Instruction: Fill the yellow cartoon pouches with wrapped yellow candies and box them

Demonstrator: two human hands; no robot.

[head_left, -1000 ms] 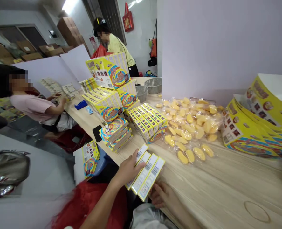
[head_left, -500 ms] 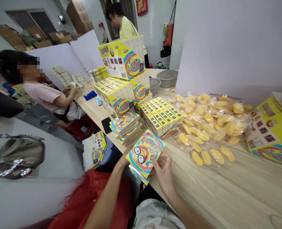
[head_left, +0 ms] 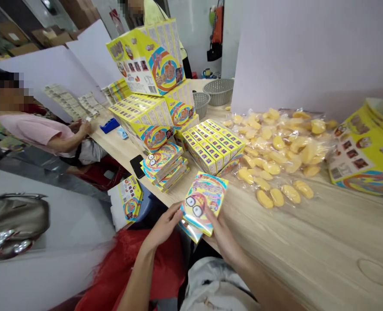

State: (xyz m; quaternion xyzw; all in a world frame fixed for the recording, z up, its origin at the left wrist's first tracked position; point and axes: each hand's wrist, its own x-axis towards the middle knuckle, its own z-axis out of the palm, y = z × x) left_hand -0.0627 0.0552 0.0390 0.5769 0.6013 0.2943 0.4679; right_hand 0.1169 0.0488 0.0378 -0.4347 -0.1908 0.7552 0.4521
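The left hand and right hand hold a small yellow cartoon box from either side, fingers partly open around its edges, above the bench. A second box shows beneath it. Stacked boxes sit just ahead of the hands, and a plastic bag of yellow pieces lies to their right.

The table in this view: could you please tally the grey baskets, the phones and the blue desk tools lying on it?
Grey mesh baskets: 2
Black phones: 1
Blue desk tools: 1
Total: 4
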